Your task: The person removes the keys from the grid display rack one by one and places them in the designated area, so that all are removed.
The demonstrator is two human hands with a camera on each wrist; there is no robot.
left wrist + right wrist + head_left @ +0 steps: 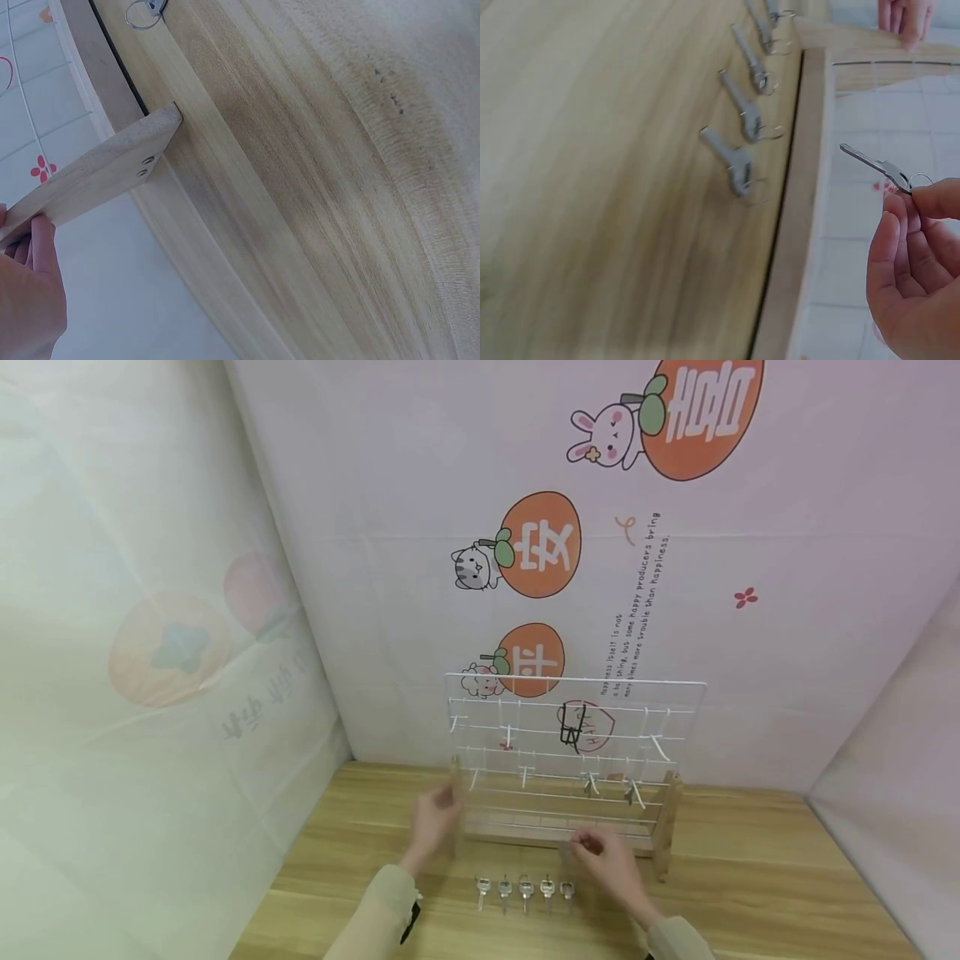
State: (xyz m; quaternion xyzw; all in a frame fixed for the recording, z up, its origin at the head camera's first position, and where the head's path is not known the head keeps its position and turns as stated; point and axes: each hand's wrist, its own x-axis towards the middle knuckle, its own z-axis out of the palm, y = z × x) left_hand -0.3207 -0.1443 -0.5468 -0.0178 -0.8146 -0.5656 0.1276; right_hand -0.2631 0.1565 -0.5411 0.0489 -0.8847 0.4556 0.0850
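In the head view, a white wire grid rack (pixel 576 679) stands upright on wooden supports. My left hand (pixel 435 814) is at its left end; in the left wrist view, thumb and fingers grip the wooden side post (pixel 97 169). My right hand (pixel 609 860) is low in front of the rack's right half. Between its thumb and fingertips it pinches a silver key (pixel 889 171) by the ring end, with the blade pointing away from the hand. Several more keys (pixel 527 888) with rings lie in a row on the table, in front of the rack.
White hooks (pixel 660 747) stick out from the grid in two rows. Small metal pieces, apparently keys (pixel 631 792), hang from two lower right hooks. A black wire piece (pixel 572 724) is on the upper grid. Printed cloth (pixel 390 610) surrounds the wooden table (pixel 750 877).
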